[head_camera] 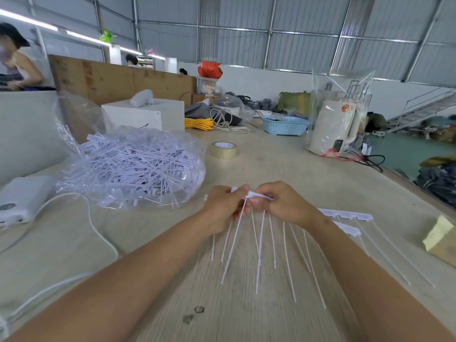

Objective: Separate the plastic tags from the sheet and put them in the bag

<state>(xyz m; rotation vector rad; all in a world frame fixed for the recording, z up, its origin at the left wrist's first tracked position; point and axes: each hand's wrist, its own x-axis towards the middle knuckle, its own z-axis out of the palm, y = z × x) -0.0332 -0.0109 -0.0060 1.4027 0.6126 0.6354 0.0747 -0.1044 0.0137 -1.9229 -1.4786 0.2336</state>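
Behind the work, a big hall with a metal roof and other people at far benches; near us is a long pale bench [283, 169] that carries everything. Both hands meet over its middle. The left hand [223, 206] and the right hand [287, 203] each pinch the white head strip of one sheet of tags [254, 195], close beside each other, so I judge the grip of both is clamped on that strip in order to snap one tag from its neighbours. The long thin tails hang down from the strip toward the person and spread like a fan, free of the bench, which keeps them from tangling.

To the left, near the hands, lies the clear bag [133, 166], open and already full of loose white tags; it is placed close so a freed tag needs only a short reach. To the right, two more sheets [345, 214] wait flat on the bench, within easy reach of the right hand. A roll of tape [224, 150] stands farther back, and a white cable [101, 235] runs along the left side.
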